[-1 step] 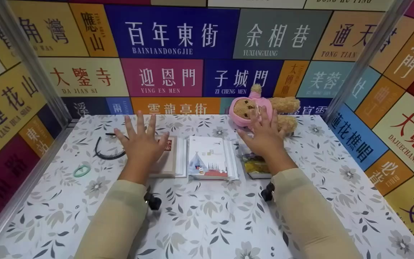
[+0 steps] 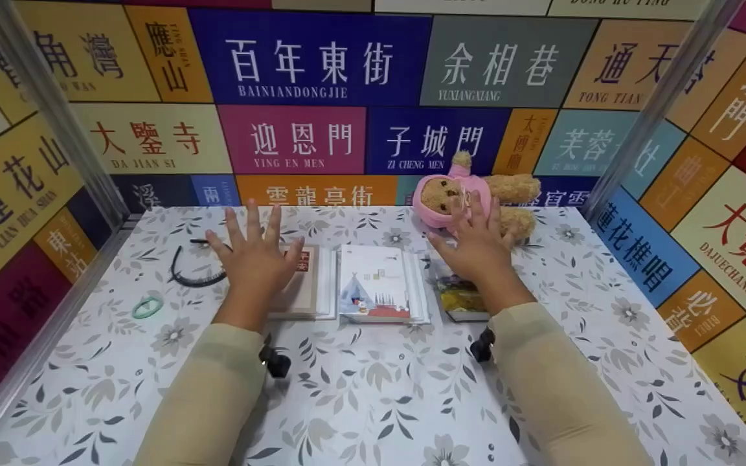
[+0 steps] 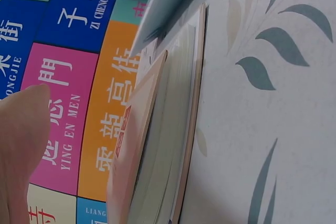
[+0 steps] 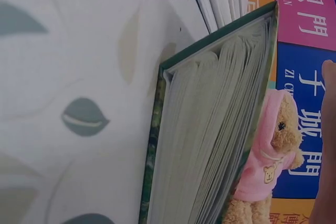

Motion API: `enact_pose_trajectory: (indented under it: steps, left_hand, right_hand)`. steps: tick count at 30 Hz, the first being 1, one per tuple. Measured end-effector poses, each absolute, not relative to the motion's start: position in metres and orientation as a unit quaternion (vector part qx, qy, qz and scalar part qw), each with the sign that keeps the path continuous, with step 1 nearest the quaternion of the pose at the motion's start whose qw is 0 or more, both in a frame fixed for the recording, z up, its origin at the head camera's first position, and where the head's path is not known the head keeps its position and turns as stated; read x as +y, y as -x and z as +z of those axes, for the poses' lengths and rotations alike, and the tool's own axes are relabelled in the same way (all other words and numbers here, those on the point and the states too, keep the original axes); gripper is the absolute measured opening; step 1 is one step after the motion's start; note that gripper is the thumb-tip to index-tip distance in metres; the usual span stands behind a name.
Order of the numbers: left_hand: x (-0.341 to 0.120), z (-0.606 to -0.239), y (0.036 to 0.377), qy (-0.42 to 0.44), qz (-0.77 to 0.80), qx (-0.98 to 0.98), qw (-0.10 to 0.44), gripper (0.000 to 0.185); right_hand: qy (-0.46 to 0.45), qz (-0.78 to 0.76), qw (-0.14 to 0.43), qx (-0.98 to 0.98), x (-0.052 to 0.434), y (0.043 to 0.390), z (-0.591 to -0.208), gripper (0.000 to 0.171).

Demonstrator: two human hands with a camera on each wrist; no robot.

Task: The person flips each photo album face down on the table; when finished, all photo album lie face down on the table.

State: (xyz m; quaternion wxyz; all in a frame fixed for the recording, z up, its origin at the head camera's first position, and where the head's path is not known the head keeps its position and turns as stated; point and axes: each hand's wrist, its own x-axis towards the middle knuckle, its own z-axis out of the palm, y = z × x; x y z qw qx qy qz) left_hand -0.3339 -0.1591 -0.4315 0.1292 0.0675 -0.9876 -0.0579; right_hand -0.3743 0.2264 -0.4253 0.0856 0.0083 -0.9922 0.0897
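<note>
Head view: my left hand (image 2: 254, 262) is spread flat, fingers (image 2: 248, 222) straight and splayed, holding nothing, palm over the left part of the beige book (image 2: 305, 285). My right hand (image 2: 476, 249) is likewise spread, fingers straight, gripping nothing, over the far end of the green book (image 2: 458, 299). Whether either palm actually touches its book, I cannot tell. Three books lie side by side near the middle of the counter (image 2: 373, 401); the white book (image 2: 379, 285) lies between the other two. Teddy bear in pink hoodie (image 2: 470, 194) lies at the counter's far edge, just beyond my right fingertips. A black headband (image 2: 188, 272) and a green ring (image 2: 147, 307) lie toward the left edge.

Left wrist view: beige book (image 3: 157, 150) seen edge-on on the counter (image 3: 273, 129), pages visible. A bit of my hand (image 3: 21, 150) sits at the left edge, apart from the cover.

Right wrist view: green book (image 4: 210, 140) edge-on, page block showing; teddy bear (image 4: 270, 166) behind it.
</note>
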Motion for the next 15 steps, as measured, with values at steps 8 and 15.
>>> enact_pose_trajectory:
  steps: [8, 15]
  left_hand:
    - [-0.157, -0.432, 0.334, -0.069, -0.056, -0.989, 0.122, 0.078]
    - [-0.144, -0.431, 0.333, -0.073, -0.078, -0.988, 0.115, 0.077]
  right_hand:
    - [-0.011, 0.093, 0.080, -0.992, 0.229, 0.372, -0.426, 0.086]
    - [0.000, 0.091, 0.061, -0.994, 0.237, 0.366, -0.423, 0.085]
